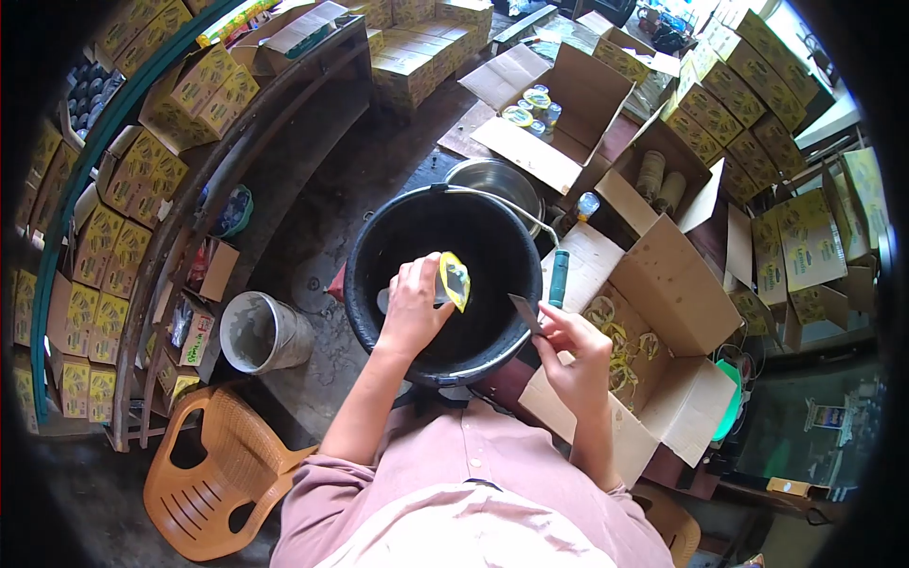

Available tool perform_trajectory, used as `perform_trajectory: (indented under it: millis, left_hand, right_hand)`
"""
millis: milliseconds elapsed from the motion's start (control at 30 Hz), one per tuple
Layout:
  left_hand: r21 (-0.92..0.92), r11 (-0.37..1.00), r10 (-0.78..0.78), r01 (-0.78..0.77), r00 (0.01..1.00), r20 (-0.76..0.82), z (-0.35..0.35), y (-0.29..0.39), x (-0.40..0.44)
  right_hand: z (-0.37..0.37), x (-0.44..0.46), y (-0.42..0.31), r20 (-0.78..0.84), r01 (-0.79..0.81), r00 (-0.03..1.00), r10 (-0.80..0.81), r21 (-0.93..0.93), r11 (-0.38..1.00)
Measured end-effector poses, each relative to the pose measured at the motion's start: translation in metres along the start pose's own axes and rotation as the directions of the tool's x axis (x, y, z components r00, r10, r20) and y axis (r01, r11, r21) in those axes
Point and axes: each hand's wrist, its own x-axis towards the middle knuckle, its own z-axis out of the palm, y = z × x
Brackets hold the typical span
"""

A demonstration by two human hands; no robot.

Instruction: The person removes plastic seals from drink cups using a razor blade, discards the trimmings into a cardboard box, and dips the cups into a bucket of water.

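Observation:
My left hand (413, 305) is closed around a small clear cup with a yellow-rimmed lid (456, 281), tilted on its side over the black bucket (364, 248). Between the thumb and fingers of my right hand (576, 352) is a flat metal blade (525, 311), pointing up and left near the bucket's right rim. The blade and cup are apart. The bucket's wire handle, with a green grip (560, 276), rests against its right side. Something pale inside the bucket is partly hidden behind my left hand.
An open cardboard box (677, 289) with yellow-edged rings stands close on the right. Behind the bucket are a metal pot (488, 174) and a box (601, 85) of lidded cups. To the left are a grey bucket (301, 339) and an orange plastic chair (241, 445).

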Motion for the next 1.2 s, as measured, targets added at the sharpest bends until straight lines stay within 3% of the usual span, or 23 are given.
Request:
perform_trajectory:
  millis: [167, 333, 433, 533, 567, 667, 767, 867, 900, 1000, 1067, 1167, 1200]
  left_hand:
    - [0.382, 0.917, 0.005, -0.111, 0.963, 0.268, 0.005, -0.002, 0.006]
    - [0.571, 0.777, -0.013, -0.264, 0.901, 0.434, 0.016, -0.009, 0.009]
    - [0.663, 0.644, -0.044, -0.382, 0.846, 0.531, 0.023, -0.011, 0.007]
    - [0.73, 0.456, -0.296, -0.51, 0.686, 0.665, 0.023, 0.005, 0.013]
    - [0.715, 0.448, -0.362, -0.537, 0.622, 0.694, 0.023, 0.007, 0.019]
    - [0.705, 0.459, -0.416, -0.541, 0.57, 0.709, 0.016, 0.011, 0.026]
    - [0.721, 0.455, -0.419, -0.523, 0.588, 0.692, 0.01, 0.009, 0.032]
    - [0.784, 0.435, -0.345, -0.442, 0.722, 0.599, -0.005, 0.016, 0.034]
    - [0.766, 0.487, -0.371, -0.419, 0.695, 0.616, -0.015, 0.027, 0.04]
    - [0.791, 0.468, -0.288, -0.394, 0.779, 0.557, -0.014, 0.028, 0.031]
    - [0.745, 0.527, -0.414, -0.41, 0.641, 0.646, -0.001, 0.023, 0.027]
    - [0.678, 0.495, -0.497, -0.544, 0.462, 0.734, 0.004, 0.019, 0.021]
    - [0.715, 0.494, -0.477, -0.495, 0.533, 0.699, 0.002, 0.018, 0.024]
  right_hand:
    - [-0.021, -0.034, 0.031, -0.224, -0.129, 0.963, 0.151, 0.111, 0.985]
    - [-0.037, -0.066, 0.051, -0.294, -0.233, 0.918, 0.267, 0.147, 0.961]
    - [-0.04, -0.076, 0.053, -0.338, -0.218, 0.909, 0.243, 0.109, 0.97]
    - [-0.042, -0.081, 0.054, -0.389, -0.21, 0.888, 0.245, 0.132, 0.969]
    - [-0.043, -0.08, 0.053, -0.414, -0.205, 0.875, 0.253, 0.159, 0.966]
    - [-0.043, -0.077, 0.054, -0.453, -0.181, 0.858, 0.244, 0.178, 0.967]
    - [-0.043, -0.075, 0.052, -0.467, -0.166, 0.853, 0.234, 0.181, 0.969]
    - [-0.042, -0.073, 0.052, -0.474, -0.149, 0.855, 0.209, 0.162, 0.975]
    - [-0.042, -0.073, 0.053, -0.474, -0.143, 0.858, 0.198, 0.15, 0.978]
    - [-0.039, -0.073, 0.056, -0.474, -0.132, 0.861, 0.182, 0.135, 0.982]
    - [-0.039, -0.073, 0.055, -0.467, -0.117, 0.869, 0.164, 0.128, 0.985]
    - [-0.041, -0.071, 0.053, -0.474, -0.103, 0.868, 0.15, 0.124, 0.987]
    - [-0.042, -0.07, 0.052, -0.478, -0.101, 0.865, 0.149, 0.125, 0.987]
